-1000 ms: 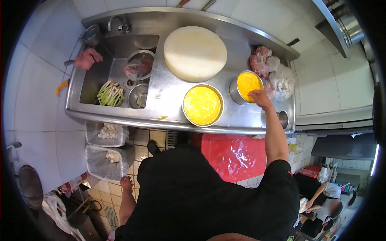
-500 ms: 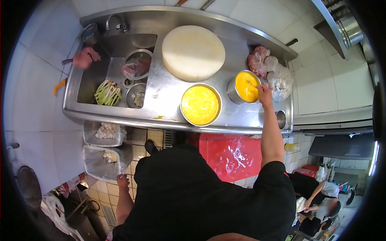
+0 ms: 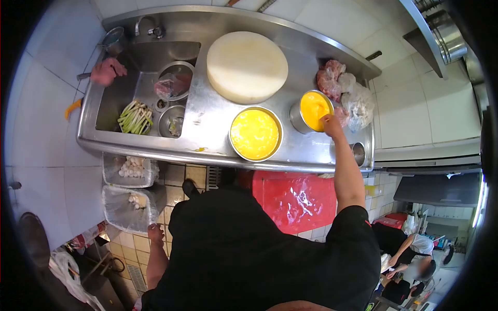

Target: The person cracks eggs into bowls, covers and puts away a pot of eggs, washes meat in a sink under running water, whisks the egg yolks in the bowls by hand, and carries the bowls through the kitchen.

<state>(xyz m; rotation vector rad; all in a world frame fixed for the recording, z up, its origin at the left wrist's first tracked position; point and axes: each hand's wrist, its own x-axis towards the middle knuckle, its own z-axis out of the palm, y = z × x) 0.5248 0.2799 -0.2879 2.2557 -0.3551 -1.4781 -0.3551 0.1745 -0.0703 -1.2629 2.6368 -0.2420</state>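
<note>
My right hand (image 3: 330, 126) is closed at the near right rim of a metal pot (image 3: 298, 119) of yellow beaten egg (image 3: 313, 108). What its fingers grip is hidden. To the left stands a wider round metal pan (image 3: 234, 149), full of frothy yellow egg (image 3: 254, 133). My left hand (image 3: 155, 233) hangs low at my side, beside the rim of a plastic-lined bin (image 3: 116, 220). Its fingers are loosely bent and apart, with nothing seen in them.
A thick round chopping block (image 3: 247, 67) stands behind the pan. Bagged meat (image 3: 330, 80) and a white plastic bag (image 3: 359, 109) lie at the right. The sink (image 3: 140, 57) holds green stalks (image 3: 136, 117) and metal bowls (image 3: 170, 122). A red surface (image 3: 295, 202) sits below the counter; co-workers (image 3: 410, 251) are behind.
My right hand has shifted slightly left and down along the pot's rim, and the egg's surface has swirled. The whole view has shifted a little. My left hand stays by the bin.
</note>
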